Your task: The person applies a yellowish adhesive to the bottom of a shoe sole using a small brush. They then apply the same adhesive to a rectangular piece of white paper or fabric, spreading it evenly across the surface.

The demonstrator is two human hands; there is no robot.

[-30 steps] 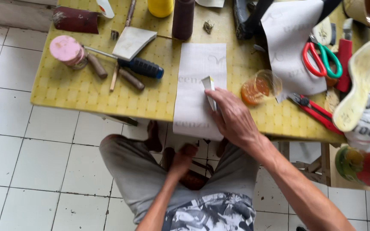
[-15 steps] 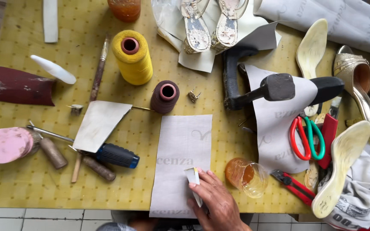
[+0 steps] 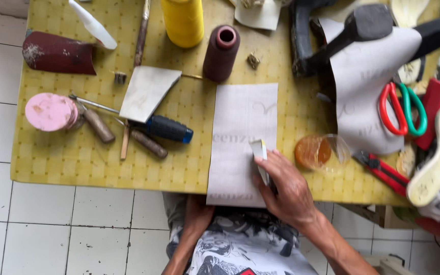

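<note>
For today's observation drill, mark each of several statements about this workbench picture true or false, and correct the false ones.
1. The right hand presses a small pale strip onto the grey sheet. True.
2. The scissors have blue handles. False: one handle is red, the other green.
3. A maroon thread spool stands beside a yellow one. True.
4. The left hand holds the screwdriver. False: it is below the table edge, and the screwdriver lies untouched.
5. The pink disc lies on the grey sheet. False: it sits apart, near the table's left edge.
</note>
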